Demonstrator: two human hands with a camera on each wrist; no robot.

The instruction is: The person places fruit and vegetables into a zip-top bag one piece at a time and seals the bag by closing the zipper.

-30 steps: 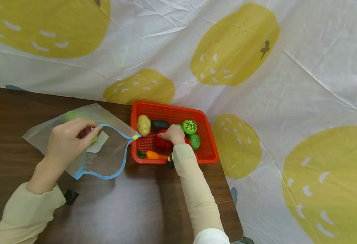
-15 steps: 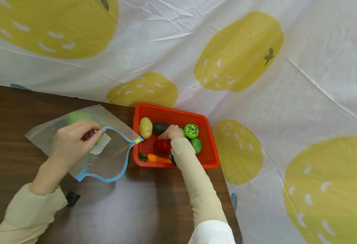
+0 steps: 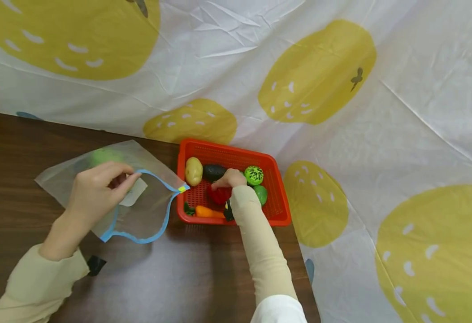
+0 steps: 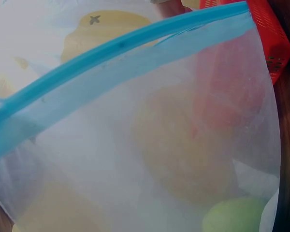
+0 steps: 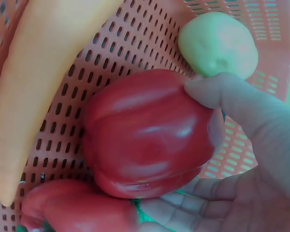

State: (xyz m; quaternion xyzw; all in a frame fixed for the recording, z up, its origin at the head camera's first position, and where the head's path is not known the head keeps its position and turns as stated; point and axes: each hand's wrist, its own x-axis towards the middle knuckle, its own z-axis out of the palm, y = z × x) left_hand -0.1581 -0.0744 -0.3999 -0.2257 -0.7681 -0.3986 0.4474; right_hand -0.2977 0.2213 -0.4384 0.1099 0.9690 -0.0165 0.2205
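Observation:
My left hand (image 3: 98, 190) pinches the blue rim of a clear zip bag (image 3: 147, 215), whose mouth gapes toward me. Inside the bag, a pale green round thing (image 4: 234, 215) shows blurrily through the plastic. In the red basket, my right hand (image 3: 232, 178) grips a red bell pepper (image 5: 150, 133), thumb on its upper side and fingers curled beneath. A second red pepper (image 5: 82, 208) lies against it. An orange carrot (image 3: 208, 212) sits along the basket's near side. A potato (image 3: 194, 171) and a dark oval thing (image 3: 214, 172) lie behind the pepper.
The red basket (image 3: 283, 202) stands on the dark wooden table (image 3: 159, 278) against a lemon-print cloth (image 3: 227, 67). A speckled green ball-like thing (image 3: 253, 175) and a green oval thing (image 3: 261, 194) lie at its right. The bag's corner touches or overlaps its left rim.
My right hand has settled round the red bell pepper, its thumb side moving slightly. The view has shifted a little; my left hand keeps its pinch on the bag.

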